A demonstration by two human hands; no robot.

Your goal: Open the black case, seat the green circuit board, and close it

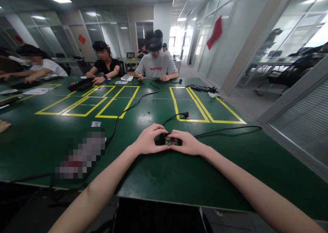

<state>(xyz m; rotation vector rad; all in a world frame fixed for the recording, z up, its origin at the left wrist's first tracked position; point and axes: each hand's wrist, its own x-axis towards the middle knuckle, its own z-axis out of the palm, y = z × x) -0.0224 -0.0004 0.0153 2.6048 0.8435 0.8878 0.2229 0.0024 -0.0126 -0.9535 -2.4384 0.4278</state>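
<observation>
Between my two hands, close above the green table, is an opened black power adapter (174, 141) with a green circuit board and small coloured parts showing inside. My left hand (151, 139) grips its left end, thumb below and fingers on top. The right end is gripped the same way by my right hand (188, 142). My fingers hide much of the black casing. Just beyond my hands lies a black mains plug (185, 114), its cord running back toward the adapter. Another black cable (228, 128) stretches from beside my right hand toward the table's right side.
The green table (143, 178) carries yellow tape outlines (112, 116). At left lies a blurred long object (82, 154) with a cable beside a small label (96, 124). A folded black tripod-like object (203, 88) lies far right. Several people sit around; a co-worker in grey (156, 67) faces me.
</observation>
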